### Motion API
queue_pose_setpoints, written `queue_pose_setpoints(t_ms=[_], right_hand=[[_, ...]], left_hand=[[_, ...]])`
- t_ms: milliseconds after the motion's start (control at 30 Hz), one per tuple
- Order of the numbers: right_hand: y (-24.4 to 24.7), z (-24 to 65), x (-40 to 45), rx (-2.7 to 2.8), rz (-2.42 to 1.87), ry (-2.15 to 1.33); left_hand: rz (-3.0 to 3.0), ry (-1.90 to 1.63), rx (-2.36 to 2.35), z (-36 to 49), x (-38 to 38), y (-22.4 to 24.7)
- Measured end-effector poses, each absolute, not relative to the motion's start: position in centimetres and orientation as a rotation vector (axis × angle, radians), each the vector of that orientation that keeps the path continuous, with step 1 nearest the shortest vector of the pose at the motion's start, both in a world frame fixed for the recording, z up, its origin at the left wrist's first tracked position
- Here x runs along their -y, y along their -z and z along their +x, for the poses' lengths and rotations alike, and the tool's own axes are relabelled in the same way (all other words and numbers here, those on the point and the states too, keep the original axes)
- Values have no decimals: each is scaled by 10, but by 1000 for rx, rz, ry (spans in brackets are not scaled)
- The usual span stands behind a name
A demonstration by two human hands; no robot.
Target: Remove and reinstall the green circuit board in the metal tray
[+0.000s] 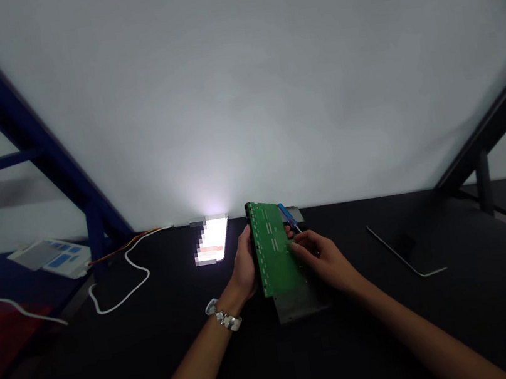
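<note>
Our 2 bare hands work at the middle of a black counter [444, 325], on a green circuit board [273, 243] backed at its near end by a grey metal plate [299, 306]. Our left hand [245, 265], a silver link bracelet [224, 317] on its wrist, has its grip clamped on the board's left edge. Our right hand [323, 261] reaches in from the other side, fingertips [296, 246] at the board's right edge, just below a blue-handled screwdriver [287, 218]; we cannot tell whether that grip is closed on the tool. Beyond the board lies a phone [212, 240], its bright screen pixelated. To our left are a looping white cable [121, 298], red, yellow and black wires [124, 250] and a printed blue-and-white sheet [49, 259]. To our right, a thin L-shaped metal rod [400, 256] rests on the counter, well apart from both hands.
</note>
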State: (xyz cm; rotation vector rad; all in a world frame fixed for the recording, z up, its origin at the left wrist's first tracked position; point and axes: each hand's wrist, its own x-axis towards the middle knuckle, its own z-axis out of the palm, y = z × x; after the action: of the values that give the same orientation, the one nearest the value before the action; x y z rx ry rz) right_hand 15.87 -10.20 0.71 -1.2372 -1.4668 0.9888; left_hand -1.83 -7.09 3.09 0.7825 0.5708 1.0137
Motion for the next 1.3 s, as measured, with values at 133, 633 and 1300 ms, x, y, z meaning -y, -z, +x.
queue_pose_setpoints(t_ms=[133,633,1300], right_hand=[[-12,155,105,1311,-1045,-1319],[-24,144,120,1457,-978,-1164],[-13,158,109,2096,-2016,-96]], left_hand=[[759,-1102,-629,-17,67,-25],[1072,-910,-703,-31,56,-11],[846,-916,-612,-40,52,-19]])
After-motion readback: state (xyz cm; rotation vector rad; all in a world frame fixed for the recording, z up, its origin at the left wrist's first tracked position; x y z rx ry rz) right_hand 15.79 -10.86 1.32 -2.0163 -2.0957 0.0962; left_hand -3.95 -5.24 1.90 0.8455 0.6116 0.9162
